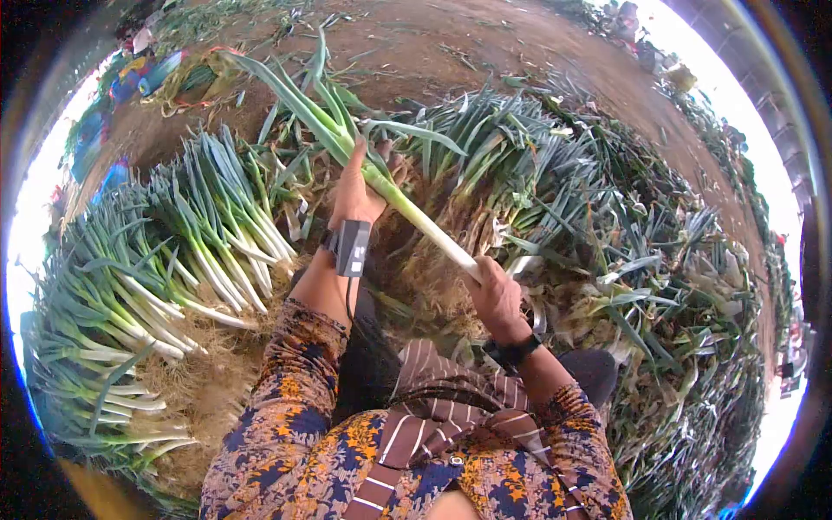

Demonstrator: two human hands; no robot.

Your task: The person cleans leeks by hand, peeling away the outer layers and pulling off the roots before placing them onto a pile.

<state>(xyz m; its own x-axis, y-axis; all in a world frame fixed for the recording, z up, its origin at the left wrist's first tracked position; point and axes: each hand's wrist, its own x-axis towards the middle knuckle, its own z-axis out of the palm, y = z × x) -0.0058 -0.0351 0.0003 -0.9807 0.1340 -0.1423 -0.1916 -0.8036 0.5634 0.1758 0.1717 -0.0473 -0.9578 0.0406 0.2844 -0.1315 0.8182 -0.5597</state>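
Observation:
A long leek [420,223] slants across the middle of the view, green leaves up to the left and white end down to the right. Closed round the stalk just below the leaves is my left hand [359,192], with its thumb along it. My right hand [497,297] grips the white lower end; its root tip is hidden in the fingers. A pale, shiny piece [525,265] shows beside the right hand, but I cannot make out what it is. Trimmed leaves and roots lie beneath the leek.
Leeks with white stalks [234,269] lie in rows at the left, roots toward me. A heap of green leaves and leeks [598,225] curves round the right side. Bare brown soil [433,43] lies ahead, with colourful bags [143,76] at the far left.

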